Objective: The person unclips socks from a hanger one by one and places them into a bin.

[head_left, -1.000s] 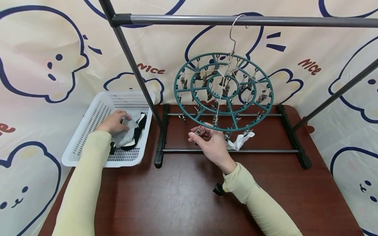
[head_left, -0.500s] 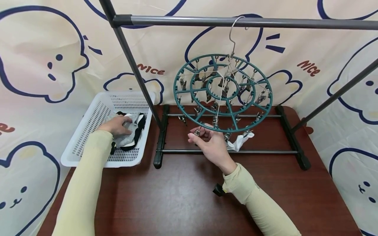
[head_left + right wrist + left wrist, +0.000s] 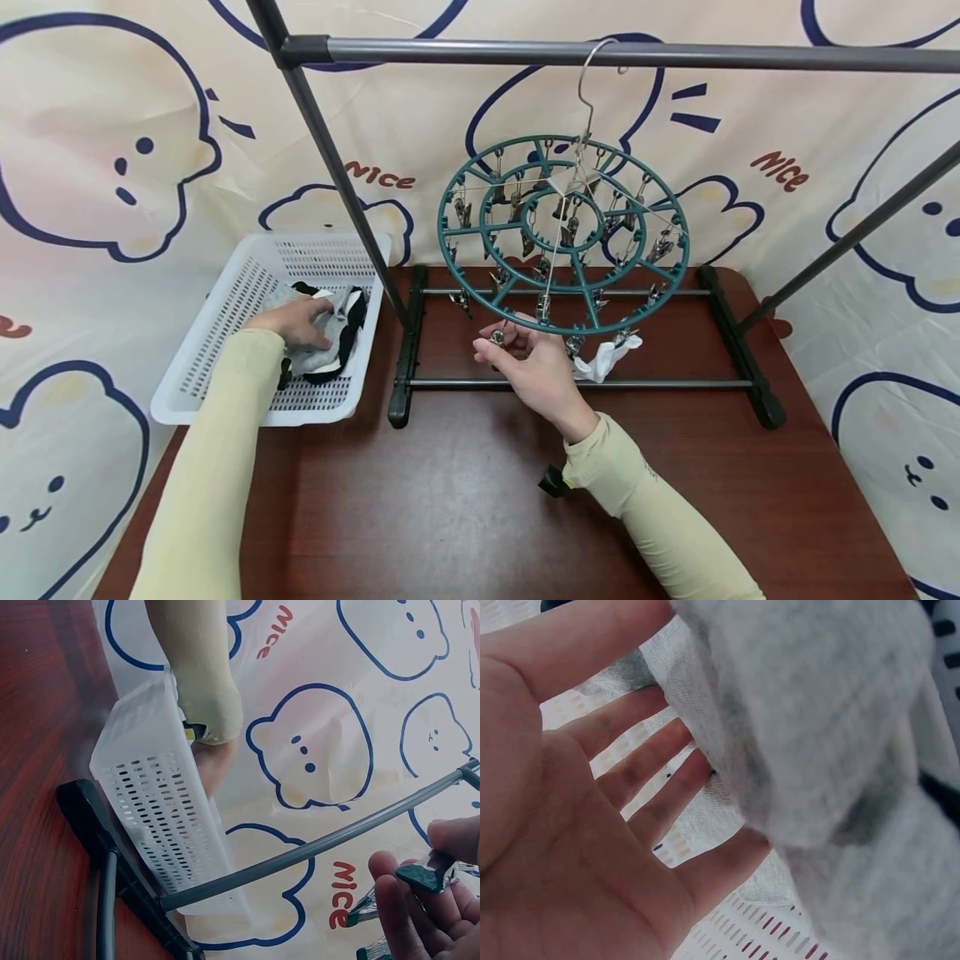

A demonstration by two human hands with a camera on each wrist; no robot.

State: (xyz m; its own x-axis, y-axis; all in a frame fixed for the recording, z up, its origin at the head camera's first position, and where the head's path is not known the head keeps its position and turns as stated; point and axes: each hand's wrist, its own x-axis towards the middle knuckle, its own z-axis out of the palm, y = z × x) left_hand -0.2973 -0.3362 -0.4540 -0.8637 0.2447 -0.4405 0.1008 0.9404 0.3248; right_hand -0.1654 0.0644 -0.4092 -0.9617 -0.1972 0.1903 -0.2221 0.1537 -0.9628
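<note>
In the white basket, my left hand (image 3: pixel 298 322) touches a light grey piece of fabric (image 3: pixel 825 712), possibly a sock. The left wrist view shows fairly straight, spread fingers whose tips disappear behind the fabric. Black and white fabric (image 3: pixel 347 337) lies beside it. Under the near rim of a round green clip hanger (image 3: pixel 450 250), my right hand (image 3: pixel 542 367) pinches a metal clip (image 3: pixel 497 337) between thumb and fingers. In the right wrist view this clip (image 3: pixel 424 876) has a green covering. A white cloth (image 3: pixel 607 358) hangs from the hanger's front rim, right of that hand.
The white perforated basket (image 3: pixel 180 404) stands at the left of the brown table (image 3: pixel 465 517). The hanger hooks over a dark grey rack bar (image 3: pixel 450 52). A slanted rack post (image 3: pixel 337 167) rises between basket and hanger. Several metal clips dangle from the rings.
My left fingers have shifted slightly on the grey fabric, and more black and white fabric shows behind them. My right hand keeps its pinch on the clip in nearly the same place.
</note>
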